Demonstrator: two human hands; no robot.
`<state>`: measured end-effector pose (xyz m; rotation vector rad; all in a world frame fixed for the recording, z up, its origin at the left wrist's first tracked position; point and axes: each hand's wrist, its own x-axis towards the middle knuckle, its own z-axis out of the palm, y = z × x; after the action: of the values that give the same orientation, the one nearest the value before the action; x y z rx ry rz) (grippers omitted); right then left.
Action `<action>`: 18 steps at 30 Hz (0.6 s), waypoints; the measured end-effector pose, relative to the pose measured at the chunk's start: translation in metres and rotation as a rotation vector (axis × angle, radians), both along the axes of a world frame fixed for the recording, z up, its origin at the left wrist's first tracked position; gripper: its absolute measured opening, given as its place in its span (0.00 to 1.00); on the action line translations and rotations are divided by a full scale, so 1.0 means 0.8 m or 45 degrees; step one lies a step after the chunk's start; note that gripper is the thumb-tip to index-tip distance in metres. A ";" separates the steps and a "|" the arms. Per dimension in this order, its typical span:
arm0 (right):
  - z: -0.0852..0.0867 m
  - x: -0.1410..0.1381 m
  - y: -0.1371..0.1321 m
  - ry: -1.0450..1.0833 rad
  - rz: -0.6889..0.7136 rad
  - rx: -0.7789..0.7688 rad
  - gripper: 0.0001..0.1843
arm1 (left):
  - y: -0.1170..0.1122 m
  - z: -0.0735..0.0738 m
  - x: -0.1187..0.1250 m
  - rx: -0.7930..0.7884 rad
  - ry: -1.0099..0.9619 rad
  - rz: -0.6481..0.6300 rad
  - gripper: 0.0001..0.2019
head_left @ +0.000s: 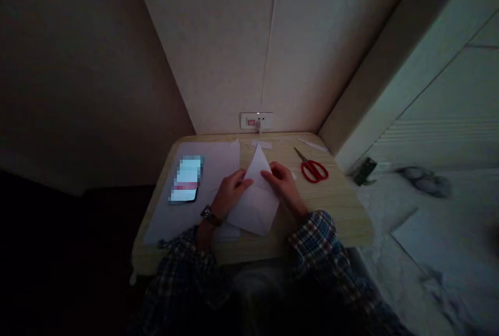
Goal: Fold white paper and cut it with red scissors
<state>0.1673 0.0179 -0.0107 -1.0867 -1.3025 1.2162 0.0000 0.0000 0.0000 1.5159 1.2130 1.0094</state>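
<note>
A folded white sheet of paper (255, 203) with a pointed top lies between my hands over the middle of the small table. My left hand (231, 190) grips its left edge, thumb on top and fingers curled behind. On the opposite edge, my right hand (285, 185) pinches the paper the same way. Faint crease lines run across the sheet. Red-handled scissors (314, 170) rest to the right of my right hand, blades pointing up and left. Left of my left hand, a phone (186, 180) with a lit, blurred screen lies on flat white paper (159, 227).
The pale wooden table (343, 211) stands against a wall with a socket plate (256, 120). Paper scraps (262, 144) lie along its back edge, and a thin strip (312, 144) sits behind the scissors. To the right are a dark green object (365, 171) and blurred items on a light surface.
</note>
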 end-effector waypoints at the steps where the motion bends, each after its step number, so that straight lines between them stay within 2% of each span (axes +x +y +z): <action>1: 0.002 0.000 0.000 0.002 -0.001 -0.002 0.14 | 0.000 0.001 0.000 -0.003 -0.004 0.008 0.07; 9: 0.018 -0.005 0.007 0.052 0.022 -0.034 0.14 | 0.003 0.004 -0.004 0.023 -0.040 0.078 0.09; 15: 0.044 -0.004 0.041 0.078 0.041 -0.030 0.15 | 0.032 0.027 0.000 0.084 -0.086 0.125 0.09; 18: 0.049 -0.002 0.054 0.087 0.042 -0.035 0.15 | 0.044 0.028 0.004 0.044 -0.132 0.146 0.09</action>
<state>0.1658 0.0613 0.0284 -1.0377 -1.2590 1.2884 0.0034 0.0355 0.0225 1.4155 1.2257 1.1754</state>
